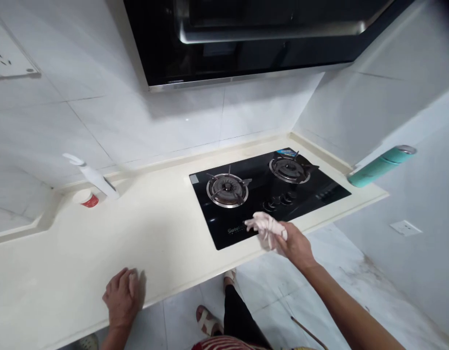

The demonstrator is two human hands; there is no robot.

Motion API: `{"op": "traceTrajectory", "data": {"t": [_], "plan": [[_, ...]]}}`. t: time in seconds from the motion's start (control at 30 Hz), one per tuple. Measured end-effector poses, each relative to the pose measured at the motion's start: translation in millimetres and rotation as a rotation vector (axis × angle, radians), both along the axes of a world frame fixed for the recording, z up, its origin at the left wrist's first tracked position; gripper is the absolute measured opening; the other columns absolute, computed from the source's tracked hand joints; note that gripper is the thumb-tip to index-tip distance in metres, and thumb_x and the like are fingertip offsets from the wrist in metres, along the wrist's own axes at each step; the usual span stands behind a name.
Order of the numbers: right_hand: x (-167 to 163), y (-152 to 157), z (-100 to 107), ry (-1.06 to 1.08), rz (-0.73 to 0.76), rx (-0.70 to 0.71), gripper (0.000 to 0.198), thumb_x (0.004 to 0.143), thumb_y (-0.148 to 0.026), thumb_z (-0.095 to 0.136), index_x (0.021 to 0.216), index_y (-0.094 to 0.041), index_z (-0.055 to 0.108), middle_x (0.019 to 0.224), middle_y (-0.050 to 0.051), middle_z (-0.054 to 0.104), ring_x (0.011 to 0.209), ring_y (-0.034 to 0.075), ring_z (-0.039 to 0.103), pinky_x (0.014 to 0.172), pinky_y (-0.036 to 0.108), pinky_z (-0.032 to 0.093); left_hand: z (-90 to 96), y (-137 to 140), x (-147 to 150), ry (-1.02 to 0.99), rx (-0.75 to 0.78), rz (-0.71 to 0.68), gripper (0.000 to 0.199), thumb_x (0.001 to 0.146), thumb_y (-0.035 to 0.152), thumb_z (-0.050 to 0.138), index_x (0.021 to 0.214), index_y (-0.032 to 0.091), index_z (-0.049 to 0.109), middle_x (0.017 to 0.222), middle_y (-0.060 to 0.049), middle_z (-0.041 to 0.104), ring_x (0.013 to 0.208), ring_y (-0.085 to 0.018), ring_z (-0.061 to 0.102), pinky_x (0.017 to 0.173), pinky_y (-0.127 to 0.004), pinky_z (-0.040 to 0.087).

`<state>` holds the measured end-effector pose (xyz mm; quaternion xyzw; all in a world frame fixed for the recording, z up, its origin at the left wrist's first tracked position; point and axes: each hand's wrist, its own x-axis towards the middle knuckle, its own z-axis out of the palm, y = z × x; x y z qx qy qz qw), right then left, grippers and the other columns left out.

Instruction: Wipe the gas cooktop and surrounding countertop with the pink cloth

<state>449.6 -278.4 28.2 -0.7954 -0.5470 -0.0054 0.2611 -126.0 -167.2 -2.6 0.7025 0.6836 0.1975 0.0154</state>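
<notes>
My right hand grips a crumpled pale pink cloth and holds it over the front edge of the black gas stove. Loose ends of the cloth stick out to the left and hang down. On the cream countertop, near its front edge, rests my left hand, its fingers curled in and nothing visible in them. Two round burners with metal pot supports are set in the stove's glass top, and its knobs lie between them, just beyond the cloth.
A white spray bottle and a red-and-white paper cup stand at the back left. At the counter's right end is a teal flask. A black range hood overhangs the stove. A thin stick shows by the floor.
</notes>
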Motion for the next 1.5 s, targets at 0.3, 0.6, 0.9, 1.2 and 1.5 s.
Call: {"op": "traceTrajectory", "data": {"t": [0.3,0.6,0.9,1.2,1.5], "plan": [[-40.8,84.1,-6.5,-0.212,-0.016,-0.304,0.051,0.091,-0.047,0.052,0.133,-0.018,0.057,0.148,0.017,0.047,0.129,0.039,0.043,0.104,0.057,0.036,1.3,2.3,0.3,0.036,0.030,-0.012,0.043,0.100,0.045,0.033,0.108,0.020,0.068,0.125,-0.013,0.063,0.119,-0.030,0.054,0.097,-0.050,0.043],[-171.8,74.6,8.0,-0.137,0.358,-0.386,0.060,0.093,-0.053,0.049,0.144,-0.021,0.053,0.147,0.016,0.048,0.128,0.037,0.042,0.108,0.050,0.032,-0.6,0.2,0.8,0.022,0.014,0.002,0.041,0.099,0.044,0.035,0.109,0.022,0.067,0.126,-0.011,0.063,0.121,-0.029,0.053,0.097,-0.048,0.042],[-209.3,163.5,10.1,-0.016,0.258,-0.463,0.080,0.088,-0.052,0.055,0.155,-0.013,0.034,0.164,0.020,0.018,0.151,0.039,0.012,0.119,0.054,0.006,-1.7,-2.5,0.6,0.035,0.039,0.009,0.041,0.099,0.046,0.035,0.108,0.023,0.068,0.126,-0.011,0.064,0.117,-0.028,0.055,0.093,-0.046,0.043],[-244.2,256.9,-0.2,0.065,0.217,-0.344,0.070,0.086,-0.030,0.059,0.150,-0.010,0.040,0.163,0.020,0.025,0.152,0.033,0.015,0.122,0.043,0.007,-7.1,-2.9,-4.4,0.032,0.050,0.003,0.042,0.098,0.046,0.035,0.106,0.023,0.070,0.123,-0.010,0.066,0.116,-0.027,0.057,0.092,-0.046,0.044],[-222.0,359.9,-2.5,0.149,0.069,-0.271,0.063,0.093,-0.031,0.042,0.149,-0.003,0.036,0.160,0.022,0.028,0.149,0.033,0.020,0.121,0.044,0.010,-17.7,-3.4,-13.0,-0.036,0.083,-0.007,0.037,0.096,0.041,0.038,0.103,0.025,0.070,0.119,-0.011,0.068,0.112,-0.027,0.059,0.095,-0.046,0.047]]}}
